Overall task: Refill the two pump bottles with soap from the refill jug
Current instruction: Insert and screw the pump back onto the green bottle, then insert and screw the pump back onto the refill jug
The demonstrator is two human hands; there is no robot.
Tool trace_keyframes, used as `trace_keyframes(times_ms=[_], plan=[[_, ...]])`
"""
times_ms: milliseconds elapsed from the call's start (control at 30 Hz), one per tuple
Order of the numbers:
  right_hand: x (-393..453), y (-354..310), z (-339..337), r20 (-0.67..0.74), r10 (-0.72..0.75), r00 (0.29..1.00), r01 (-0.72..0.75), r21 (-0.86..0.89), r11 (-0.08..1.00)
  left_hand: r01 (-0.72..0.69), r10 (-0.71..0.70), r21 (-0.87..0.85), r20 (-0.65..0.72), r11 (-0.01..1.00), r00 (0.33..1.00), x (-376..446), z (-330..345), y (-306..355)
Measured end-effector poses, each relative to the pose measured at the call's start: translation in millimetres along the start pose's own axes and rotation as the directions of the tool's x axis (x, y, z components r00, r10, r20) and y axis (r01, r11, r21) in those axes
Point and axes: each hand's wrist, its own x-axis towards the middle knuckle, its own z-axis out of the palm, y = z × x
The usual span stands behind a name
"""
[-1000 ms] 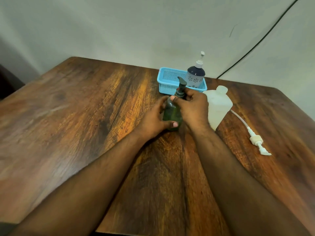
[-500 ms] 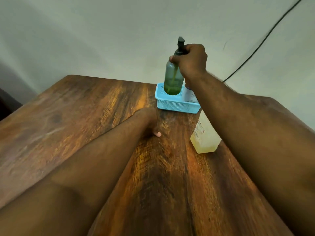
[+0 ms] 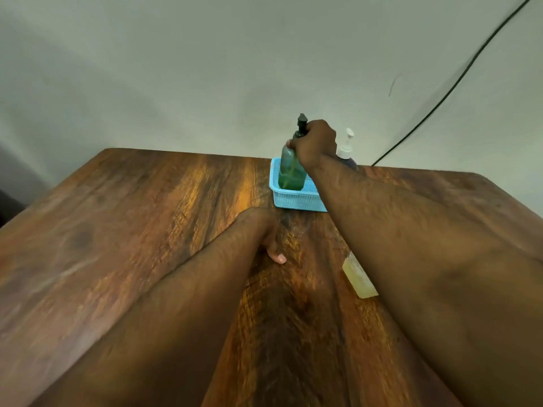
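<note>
A second ago both my hands were on the green bottle (image 3: 291,168) out on the surface (image 3: 147,230); now my right hand (image 3: 316,142) alone has it, grip curled round the neck under the pump, and its base is down inside the blue basket (image 3: 293,198) beside the white-pump bottle (image 3: 346,151). My left hand (image 3: 264,230) rests on the wood, its grip too hidden to read. The jug (image 3: 360,279) stands near my right forearm. I judge this bottle is done and put away.

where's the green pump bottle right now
In the head view, the green pump bottle stands in the blue basket at the table's far edge, gripped near its pump by the right hand, left of the white-pump bottle.
</note>
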Motion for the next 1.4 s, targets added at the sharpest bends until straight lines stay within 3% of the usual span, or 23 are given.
trace_keyframes(times_ms=[433,600,833,867,933,1000,1033,1133,1233,1333,1400], plan=[[-14,10,-5,0.040,0.051,0.998,-0.050,-0.023,0.998,-0.036,0.036,0.005,-0.012,0.999,0.999,9,0,-3],[-28,-14,-36,0.078,-0.086,0.993,0.095,-0.122,0.988,-0.054,0.052,-0.031,-0.052,0.998,0.997,-2,3,-4],[-54,-34,-129,0.096,-0.312,0.945,0.326,-0.239,0.915,-0.216,0.175,-0.175,-0.222,0.961,0.959,-36,19,0],[-60,-27,-144,0.102,-0.316,0.943,0.332,-0.249,0.910,-0.276,0.203,-0.274,-0.268,0.921,0.942,-42,26,5],[-79,-8,-171,0.118,-0.309,0.944,0.330,-0.270,0.904,-0.438,0.286,-0.512,-0.349,0.739,0.892,-60,39,20],[-101,21,-194,0.124,-0.299,0.946,0.322,-0.292,0.900,-0.506,0.335,-0.671,-0.380,0.542,0.862,-81,54,41],[-112,37,-203,0.122,-0.275,0.954,0.300,-0.299,0.906,-0.518,0.328,-0.700,-0.402,0.492,0.855,-88,62,53],[-142,92,-224,0.088,-0.177,0.980,0.196,-0.316,0.928,-0.581,0.260,-0.673,-0.524,0.457,0.811,-92,85,83],[-157,151,-235,0.102,-0.072,0.992,0.103,-0.330,0.939,-0.647,0.226,-0.682,-0.608,0.342,0.761,-89,104,105],[-168,198,-237,0.172,0.038,0.984,0.039,-0.425,0.904,-0.657,0.159,-0.700,-0.641,0.279,0.751,-86,111,122],[-175,221,-237,0.123,0.069,0.990,-0.011,-0.424,0.905,-0.650,0.116,-0.719,-0.644,0.244,0.756,-83,112,131]])
